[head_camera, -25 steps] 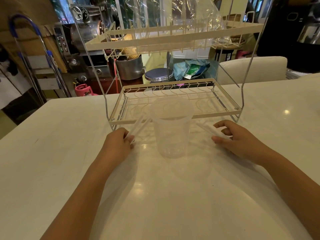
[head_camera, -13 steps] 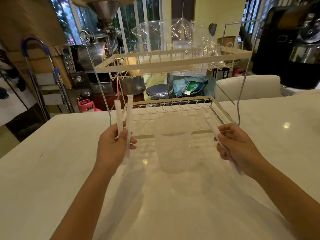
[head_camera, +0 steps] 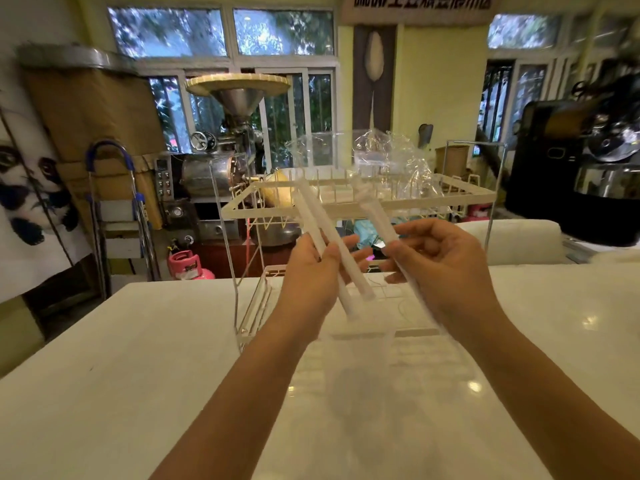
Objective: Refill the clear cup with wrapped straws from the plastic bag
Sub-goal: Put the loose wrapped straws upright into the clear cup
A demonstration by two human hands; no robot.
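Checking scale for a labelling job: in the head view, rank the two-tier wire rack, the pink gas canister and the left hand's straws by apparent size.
1. two-tier wire rack
2. left hand's straws
3. pink gas canister

The canister stands farther off, so its rank is unsure.

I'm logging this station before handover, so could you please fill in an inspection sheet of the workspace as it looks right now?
Surface: glossy white table, bare where visible.
Job's things: clear cup upright, blurred, no straws visible inside; wrapped straws raised above it; plastic bag on the top shelf of the wire rack.
Clutter: nothing seen on the table besides rack and cup.
Hands: left hand grips two straws; right hand grips one.
Cables: nothing seen.
Surroundings: metal machine, pink canister, windows behind.
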